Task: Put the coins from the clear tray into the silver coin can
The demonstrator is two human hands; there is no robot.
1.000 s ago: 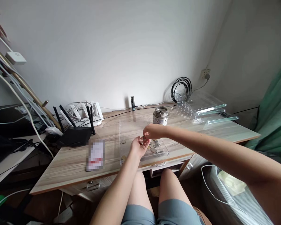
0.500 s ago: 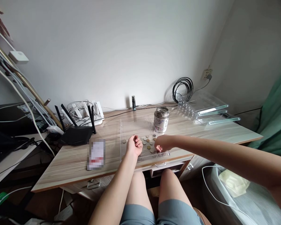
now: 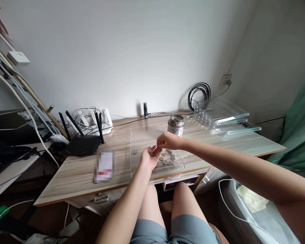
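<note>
Cupped palm up above a clear plastic tray (image 3: 131,142), my left hand (image 3: 149,158) has several coins (image 3: 152,153) in it, with the fingers curled around them. My right hand (image 3: 166,140) reaches over from the right. Its fingertips are pinched together right at the left hand's fingers, and a coin (image 3: 160,149) shows just below them. More loose coins (image 3: 165,162) lie in the tray to the right of the left hand, and a single coin (image 3: 134,152) lies near the tray's left wall. Behind the right hand stands a patterned metal tin (image 3: 176,122), partly covered by that hand.
Stacked clear trays (image 3: 226,118) and a coiled black cable (image 3: 199,96) occupy the right rear of the desk (image 3: 78,176). A black router (image 3: 83,145) and a blurred-out flat item (image 3: 104,166) are on the left. A small dark bottle (image 3: 145,110) stands by the wall.
My right hand has moved left and up from the coins in the tray to my left hand. The left hand has opened somewhat and turned, so the coins in its palm now show.
</note>
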